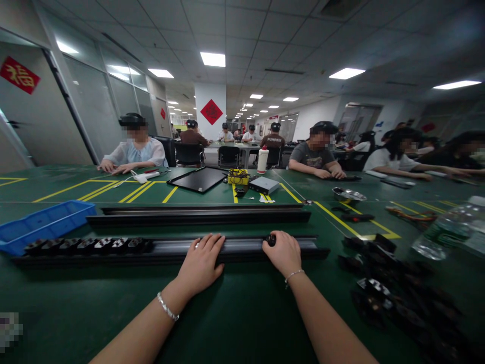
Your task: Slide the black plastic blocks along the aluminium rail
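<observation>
A long black rail (242,246) with a grey channel lies across the table before me. My left hand (202,263) straddles its middle, fingers over the far edge and thumb on the near side, gripping it. Toward the rail's right end, my right hand (284,254) is closed on a small black part (270,239), held at the channel; most of this part is hidden by my fingers. Several black modules with pale tops (102,243) sit in a row in the rail's left part. Behind it lies a second black rail (204,216).
A blue bin (49,222) stands at the left. Loose black parts (401,293) are heaped at the right, near a clear bottle (443,232). Farther back are a black panel (199,179), a grey box (264,185) and a metal bowl (348,194). People sit around the table.
</observation>
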A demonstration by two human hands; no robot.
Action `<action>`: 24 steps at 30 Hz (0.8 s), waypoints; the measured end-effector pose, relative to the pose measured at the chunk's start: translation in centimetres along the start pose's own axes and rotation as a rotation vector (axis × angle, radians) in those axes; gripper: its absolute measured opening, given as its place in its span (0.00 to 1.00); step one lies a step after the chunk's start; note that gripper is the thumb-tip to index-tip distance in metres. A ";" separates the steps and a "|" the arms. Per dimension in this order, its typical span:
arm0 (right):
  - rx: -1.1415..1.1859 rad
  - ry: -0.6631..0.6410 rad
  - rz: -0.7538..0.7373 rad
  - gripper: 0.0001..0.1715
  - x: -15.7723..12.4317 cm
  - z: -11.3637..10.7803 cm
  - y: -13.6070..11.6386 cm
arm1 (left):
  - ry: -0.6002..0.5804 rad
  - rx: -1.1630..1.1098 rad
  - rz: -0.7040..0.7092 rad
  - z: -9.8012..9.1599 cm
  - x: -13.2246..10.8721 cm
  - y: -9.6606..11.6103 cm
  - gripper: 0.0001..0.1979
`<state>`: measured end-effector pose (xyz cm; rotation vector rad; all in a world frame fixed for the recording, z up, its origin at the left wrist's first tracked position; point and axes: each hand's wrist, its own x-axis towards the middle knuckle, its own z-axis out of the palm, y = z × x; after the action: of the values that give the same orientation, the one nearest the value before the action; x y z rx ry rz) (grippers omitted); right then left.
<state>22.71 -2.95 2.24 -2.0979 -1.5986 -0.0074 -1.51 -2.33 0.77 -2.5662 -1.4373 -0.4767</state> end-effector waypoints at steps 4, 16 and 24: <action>0.004 0.048 0.010 0.24 -0.3 0.3 0.3 | 0.000 0.003 -0.002 0.1 0.0 0.0 0.31; 0.044 0.039 0.012 0.19 -0.1 0.2 0.3 | -0.014 0.016 -0.008 -0.1 0.0 0.0 0.31; 0.049 0.004 0.026 0.19 0.0 0.2 0.5 | 0.015 0.000 0.005 0.3 0.0 -0.2 0.31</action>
<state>23.13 -3.01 1.88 -2.0800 -1.5530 0.0366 -1.65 -2.15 0.47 -2.5604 -1.4257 -0.4937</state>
